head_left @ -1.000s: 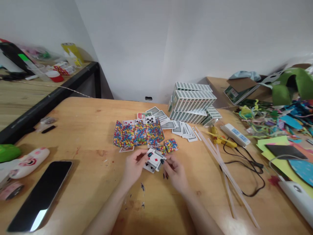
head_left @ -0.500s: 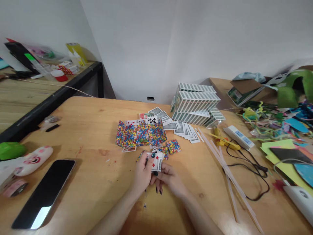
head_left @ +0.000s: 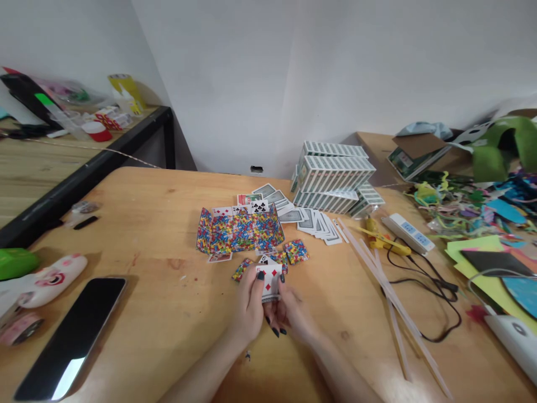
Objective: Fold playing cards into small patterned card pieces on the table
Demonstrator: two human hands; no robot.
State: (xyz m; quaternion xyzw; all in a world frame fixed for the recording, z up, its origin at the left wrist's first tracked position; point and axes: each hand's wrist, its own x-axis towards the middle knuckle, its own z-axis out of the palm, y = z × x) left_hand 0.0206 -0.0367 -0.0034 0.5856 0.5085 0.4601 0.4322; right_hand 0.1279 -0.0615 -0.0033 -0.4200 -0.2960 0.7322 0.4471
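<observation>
Playing cards (head_left: 271, 286), with a red five on top and a black six peeking out behind, are held upright in front of me. My left hand (head_left: 250, 305) is closed on their left side, its thumb lying on the face. At the right edge, my right hand (head_left: 293, 310) also pinches the cards, thumb against the side and other fingers underneath. Just beyond stands a folding panel (head_left: 241, 234) covered in a colourful pattern, with several cards (head_left: 259, 206) showing along its top. Small patterned squares (head_left: 297, 252) lie between it and my hands.
Face-down cards (head_left: 321, 226) are fanned out behind, near stacked striped boxes (head_left: 335, 174). To the right lie clear sticks (head_left: 394, 302), a yellow glue gun (head_left: 384, 240) with its cable, and a power strip (head_left: 409, 232). A phone (head_left: 73, 338) rests at the left.
My right thumb has moved up from below the cards to their right edge. The top card now faces me more squarely, and both hands hold it.
</observation>
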